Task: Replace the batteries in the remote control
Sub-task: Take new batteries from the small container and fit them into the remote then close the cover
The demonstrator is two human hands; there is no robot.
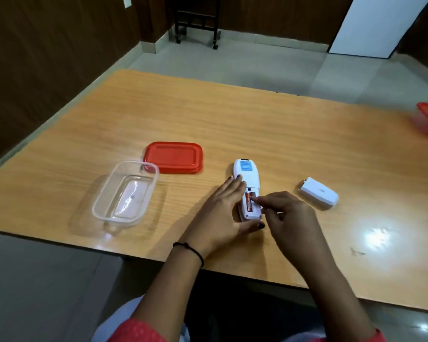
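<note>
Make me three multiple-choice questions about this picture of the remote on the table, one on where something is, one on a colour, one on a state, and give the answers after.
1. Where does the detached battery cover lie?
A. on the table, to the right of the remote
B. inside the clear container
C. on top of the red lid

2. What colour is the loose lid beyond the clear container?
A. blue
B. red
C. green

3. What state is the battery compartment of the remote in?
A. closed with its cover on
B. taped shut
C. open, with a battery showing inside

Answers: 1 A, the white cover rests on the table past the right hand. 2 B, the lid is plainly red. 3 C, the left hand steadies the remote while the right fingertip touches an orange battery in the open bay.
</note>
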